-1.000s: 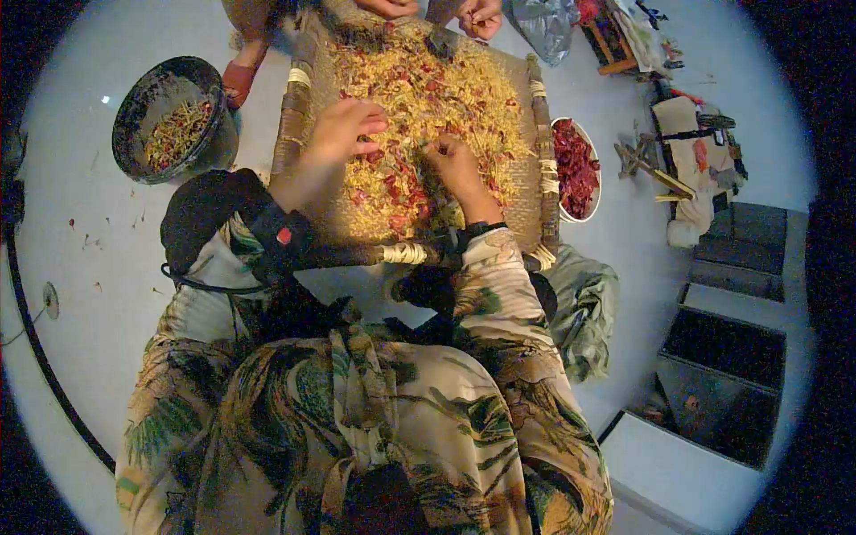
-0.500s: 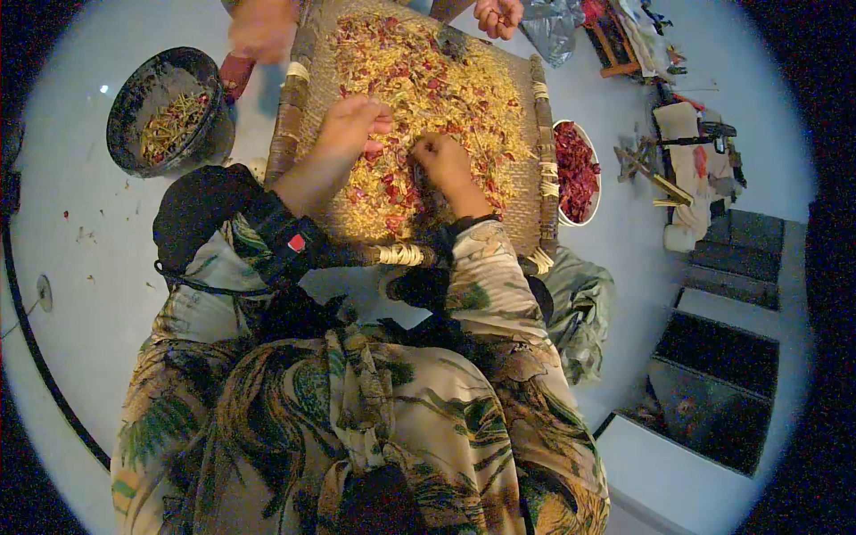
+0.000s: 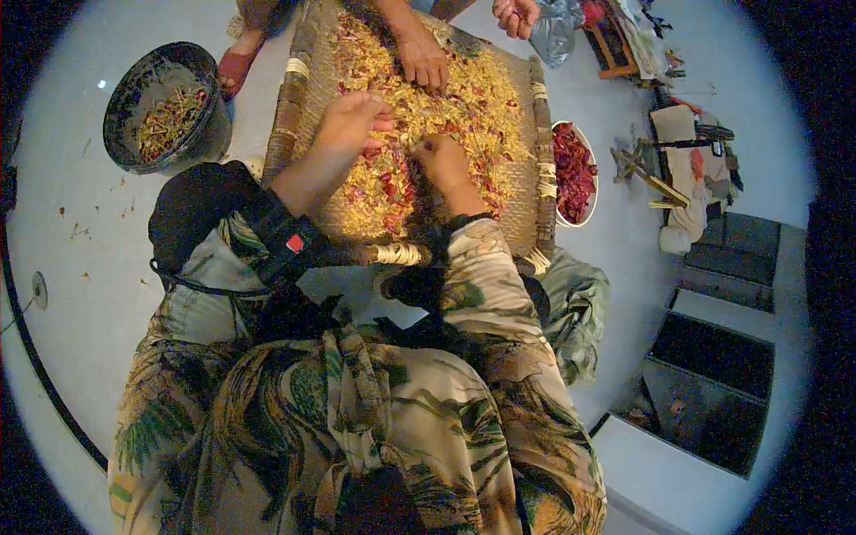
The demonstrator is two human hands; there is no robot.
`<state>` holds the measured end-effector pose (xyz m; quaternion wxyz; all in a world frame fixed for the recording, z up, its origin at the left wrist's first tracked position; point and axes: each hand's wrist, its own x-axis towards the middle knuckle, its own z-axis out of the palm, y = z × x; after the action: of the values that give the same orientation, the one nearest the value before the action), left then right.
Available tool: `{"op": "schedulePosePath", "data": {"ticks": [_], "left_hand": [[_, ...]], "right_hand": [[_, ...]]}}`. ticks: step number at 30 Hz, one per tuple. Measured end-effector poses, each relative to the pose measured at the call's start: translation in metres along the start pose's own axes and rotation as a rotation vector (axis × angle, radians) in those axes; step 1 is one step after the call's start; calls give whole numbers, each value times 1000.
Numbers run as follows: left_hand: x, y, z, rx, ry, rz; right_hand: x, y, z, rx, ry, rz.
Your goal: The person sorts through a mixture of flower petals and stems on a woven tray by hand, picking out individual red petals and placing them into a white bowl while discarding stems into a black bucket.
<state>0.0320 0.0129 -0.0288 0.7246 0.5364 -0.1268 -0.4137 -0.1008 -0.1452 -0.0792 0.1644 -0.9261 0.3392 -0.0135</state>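
A woven tray [image 3: 526,192] with a wooden frame lies before me, spread with yellow seed-like bits [image 3: 486,94] and dark red dry pieces [image 3: 390,187] that look like chili skins. Over its middle-left is my left hand [image 3: 357,122], fingertips bent together; anything between them is too small to make out. My right hand [image 3: 441,162] is just to the right and lower, fingers curled in close to the bits, and what it pinches is hidden. Another person's hand [image 3: 423,59] reaches onto the far part of the tray. That person's other hand [image 3: 515,16] is past the far right corner.
Left of the tray stands a black bucket [image 3: 209,134] holding stem-like scraps [image 3: 169,125]. On the right, a white bowl [image 3: 588,201] is full of red pieces. A clear plastic bag [image 3: 555,36] lies beyond the tray. Greenish cloth [image 3: 575,312] sits near my right knee.
The other person's hand has come from beyond the tray's far left onto the yellow bits. Their other hand has shifted slightly right. Both my hands stay nearly in place.
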Motion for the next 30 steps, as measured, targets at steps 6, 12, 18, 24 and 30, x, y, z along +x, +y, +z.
{"op": "schedulePosePath", "data": {"ticks": [6,12,18,24,30], "left_hand": [[-5,-6,5,-11,-10,-40],[-9,-21,9,-233,-78,-316],[12,-44,0,-168,-101,-210],[1,-24,3,-142,15,-135],[3,-23,5,-178,102,-81]], "right_hand": [[1,24,-21,775,-157,154],[-23,-43,-73,1067,-332,216],[-33,-12,-27,-75,-67,-18],[-22,8,-11,-129,-112,13],[-17,-13,-27,51,-72,-175]]}}
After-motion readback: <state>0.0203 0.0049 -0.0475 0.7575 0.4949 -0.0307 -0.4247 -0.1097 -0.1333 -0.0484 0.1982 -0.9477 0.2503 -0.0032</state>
